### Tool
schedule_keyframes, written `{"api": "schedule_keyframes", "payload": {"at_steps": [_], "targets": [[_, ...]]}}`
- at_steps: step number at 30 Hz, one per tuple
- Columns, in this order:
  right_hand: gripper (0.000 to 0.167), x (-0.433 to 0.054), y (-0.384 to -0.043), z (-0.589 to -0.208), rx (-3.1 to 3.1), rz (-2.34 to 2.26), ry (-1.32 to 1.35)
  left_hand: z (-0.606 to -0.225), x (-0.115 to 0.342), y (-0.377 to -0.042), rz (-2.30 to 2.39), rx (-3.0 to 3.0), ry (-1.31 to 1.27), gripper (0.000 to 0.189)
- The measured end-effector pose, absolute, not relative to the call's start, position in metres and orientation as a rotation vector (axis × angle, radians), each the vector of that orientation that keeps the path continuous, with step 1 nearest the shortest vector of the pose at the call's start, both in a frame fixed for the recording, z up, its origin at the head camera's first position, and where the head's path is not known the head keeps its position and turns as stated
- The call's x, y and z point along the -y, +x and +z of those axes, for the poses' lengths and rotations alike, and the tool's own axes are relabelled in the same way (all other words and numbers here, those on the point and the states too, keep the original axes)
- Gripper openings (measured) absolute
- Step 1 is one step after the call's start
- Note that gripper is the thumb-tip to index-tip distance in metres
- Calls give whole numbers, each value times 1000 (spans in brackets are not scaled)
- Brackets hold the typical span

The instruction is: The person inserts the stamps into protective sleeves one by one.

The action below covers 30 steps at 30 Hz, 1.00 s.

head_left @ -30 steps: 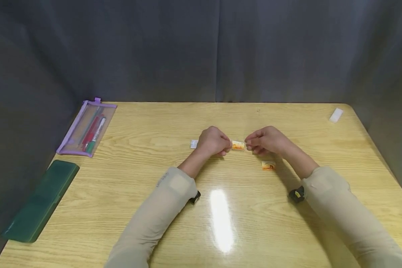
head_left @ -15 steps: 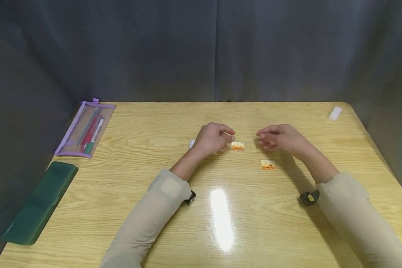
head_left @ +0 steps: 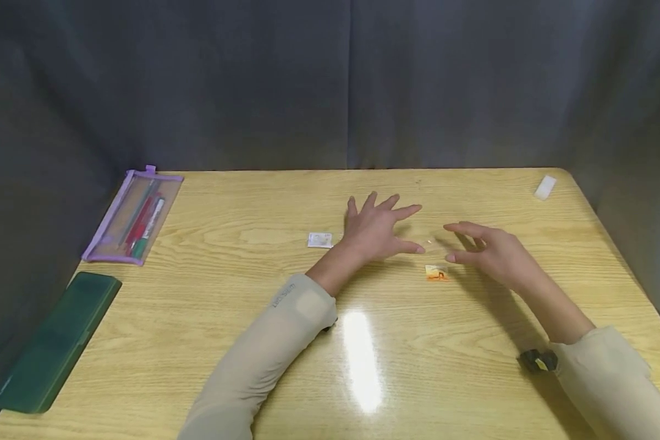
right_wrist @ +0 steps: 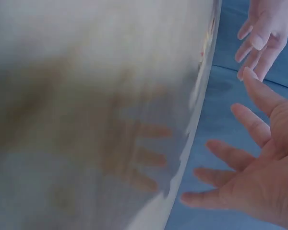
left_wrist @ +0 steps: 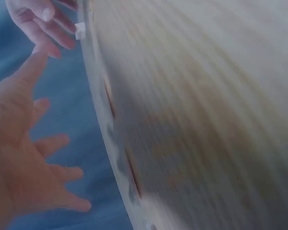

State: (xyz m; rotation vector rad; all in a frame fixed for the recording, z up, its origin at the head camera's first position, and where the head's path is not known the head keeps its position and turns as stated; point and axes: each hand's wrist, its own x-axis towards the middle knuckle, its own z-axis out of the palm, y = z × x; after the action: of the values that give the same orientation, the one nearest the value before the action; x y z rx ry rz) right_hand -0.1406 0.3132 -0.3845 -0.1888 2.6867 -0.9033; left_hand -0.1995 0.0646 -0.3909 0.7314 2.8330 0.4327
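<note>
My left hand hovers over the middle of the table with its fingers spread wide, holding nothing. My right hand is to its right, thumb and fingers apart, likewise holding nothing. Just below the gap between the hands lies a small stamp-like piece printed in orange and yellow. Left of my left wrist is a pale, grey-printed stamp-like piece. The second orange piece is out of sight, apparently under my left hand. Both wrist views show the spread fingers of the left hand and right hand.
A mesh zip pouch with purple edging and pens inside lies at the back left. Before it sits a dark green case. A small white block is at the back right of the wooden table.
Both hands have drawn away from the middle orange piece. The left hand has spread its fingers and moved right over it; the right hand has moved right and opened.
</note>
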Motion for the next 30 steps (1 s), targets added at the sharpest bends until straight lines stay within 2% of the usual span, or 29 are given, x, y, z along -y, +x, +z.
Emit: {"api": "schedule_keyframes", "payload": {"at_steps": [6, 11, 20, 30], "targets": [[67, -318, -128, -392, -2677, -829, -245, -396, -80, -198, 309, -2774, 729, 91], [68, -313, -122, -396, -2744, -771, -355, -401, -92, -196, 186, -2754, 787, 81], [41, -306, -120, -400, -2815, -734, -420, -402, -107, -193, 135, -2722, 832, 62], [22, -306, -120, -407, -2872, -793, -460, -402, -113, -193, 113, -2775, 887, 43]]}}
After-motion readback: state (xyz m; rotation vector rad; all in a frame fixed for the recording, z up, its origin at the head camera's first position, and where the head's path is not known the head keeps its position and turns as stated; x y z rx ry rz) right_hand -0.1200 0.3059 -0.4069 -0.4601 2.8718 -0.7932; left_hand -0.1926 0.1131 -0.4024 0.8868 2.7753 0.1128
